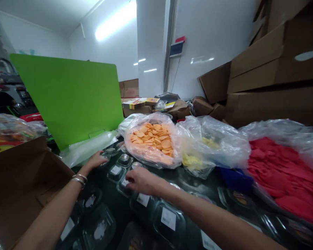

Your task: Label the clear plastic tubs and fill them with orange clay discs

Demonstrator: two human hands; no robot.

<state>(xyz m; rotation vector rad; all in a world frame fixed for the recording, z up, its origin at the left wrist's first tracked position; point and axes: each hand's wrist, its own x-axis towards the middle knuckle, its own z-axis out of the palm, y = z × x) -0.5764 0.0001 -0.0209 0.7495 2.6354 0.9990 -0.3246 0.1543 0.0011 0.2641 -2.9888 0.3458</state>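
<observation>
My left hand (97, 160), with bracelets at the wrist, reaches out at the left and pinches the edge of a clear plastic container (110, 152). My right hand (140, 180) is curled over the rows of lidded containers, its fingertips by a container with a white label (124, 184). Whatever those fingers hold, if anything, is hidden. More lidded clear containers stand around both hands, among them a labelled one (115, 170) between them and another labelled one (169, 219) under my right forearm.
A bag of orange discs (152, 139) lies ahead, with a bag of yellow pieces (194, 161) and a bag of red pieces (284, 170) to the right. An open cardboard box (21, 184) and a green board (70, 100) stand left. Cardboard boxes (273, 100) rise at right.
</observation>
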